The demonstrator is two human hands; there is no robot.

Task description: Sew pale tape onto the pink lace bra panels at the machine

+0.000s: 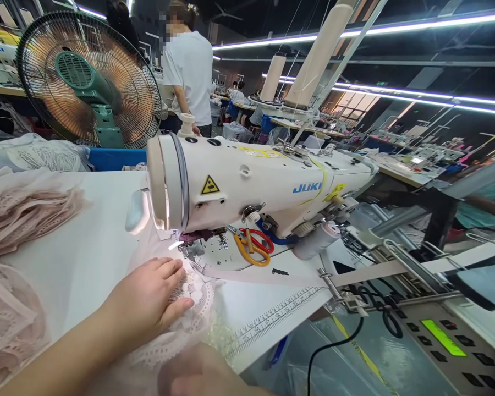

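Observation:
My left hand lies flat with fingers stretched out on a pale lace fabric, just in front of the presser foot of a white JUKI sewing machine. My right hand shows blurred at the bottom edge, resting on or near the same lace; its fingers are not clear. A pale elastic band runs from the needle area to the right along the table.
Scissors with orange and red handles lie on the machine bed. Piles of pink lace sit at left. A green fan stands behind. A control panel with a green screen is at lower right. A person in white stands at back.

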